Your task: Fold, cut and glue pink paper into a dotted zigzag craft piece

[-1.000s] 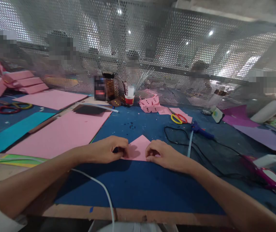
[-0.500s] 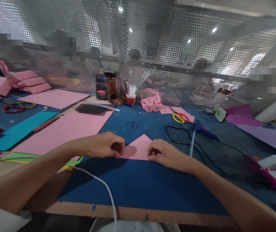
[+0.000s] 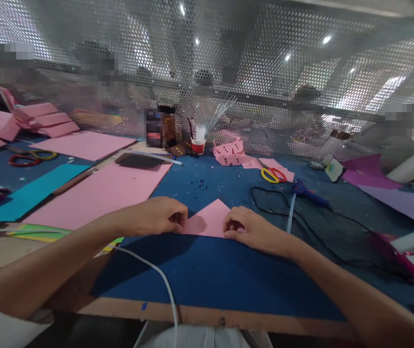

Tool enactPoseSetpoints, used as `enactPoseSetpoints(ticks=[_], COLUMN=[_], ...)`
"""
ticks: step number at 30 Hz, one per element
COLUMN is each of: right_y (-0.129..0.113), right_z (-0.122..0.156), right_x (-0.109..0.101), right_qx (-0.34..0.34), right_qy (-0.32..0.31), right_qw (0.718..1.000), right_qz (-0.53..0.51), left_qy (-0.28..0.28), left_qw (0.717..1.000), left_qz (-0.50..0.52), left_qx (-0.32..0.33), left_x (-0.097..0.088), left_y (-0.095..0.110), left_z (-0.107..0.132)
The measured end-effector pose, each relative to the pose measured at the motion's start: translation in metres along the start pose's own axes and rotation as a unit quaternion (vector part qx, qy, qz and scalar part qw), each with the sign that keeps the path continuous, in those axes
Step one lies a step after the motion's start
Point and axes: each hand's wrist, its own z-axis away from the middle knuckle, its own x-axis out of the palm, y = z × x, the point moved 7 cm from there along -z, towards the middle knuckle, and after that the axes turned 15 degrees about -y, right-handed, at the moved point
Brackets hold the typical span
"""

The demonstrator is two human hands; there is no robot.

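nearest the person, a smooth white cable [image 3: 172, 300] loops over the brown edge of the blue table [image 3: 207, 275]. just beyond lies a small piece of pink paper [image 3: 207, 221], flat on the table between the two hands, triangular, its long straight edge toward the person and its point away. the left hand [image 3: 163, 216] is nearly closed, thumb and curled fingers together at the left corner of the paper; the right hand [image 3: 249, 227] is bent into a loose curl, thumb and fingertips meeting on the paper's right side. whether any fingertip goes underneath cannot be told.

the step in hand looks like steadying or pressing the straight edge, perhaps a fold; the next move seems to call for light, even pressure so that the thin sheet does not skew or wrinkle.

to the left, a large matte pink sheet [image 3: 94, 198] lies flat. to the right, a blue glue gun [image 3: 310, 193] of hard plastic has a thin black cord. farther back are scissors [image 3: 270, 175] with yellow and red handles, dotted pink strips [image 3: 228, 153] folded into zigzags, and a red-and-white cup [image 3: 198, 146], before a gray screen [image 3: 257, 58] full of round holes.
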Motion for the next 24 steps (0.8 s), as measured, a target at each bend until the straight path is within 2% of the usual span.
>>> enactPoseSetpoints(ticks=[2, 7, 10, 17, 24], right_y=[0.0, 0.002, 0.003, 0.0, 0.002], right_z=[0.0, -0.001, -0.001, 0.0, 0.0], right_x=[0.0, 0.001, 0.001, 0.0, 0.001], right_qx=[0.005, 0.007, 0.005, 0.01, -0.006], right_qy=[-0.003, -0.003, -0.001, -0.005, -0.003], right_qw=[1.0, 1.0, 1.0, 1.0, 1.0], right_qz=[0.004, -0.001, -0.003, 0.0, 0.001], left_qy=[0.002, -0.013, -0.026, 0.008, 0.109], left_qw=[1.0, 0.989, 0.985, 0.989, 0.993], left_qz=[0.001, 0.007, 0.01, 0.008, 0.025], left_qx=[0.027, 0.147, 0.17, 0.149, 0.046], left_x=[0.0, 0.004, 0.007, 0.009, 0.018], left_y=[0.003, 0.024, 0.029, 0.028, 0.019], left_z=[-0.001, 0.0, 0.002, -0.005, -0.022])
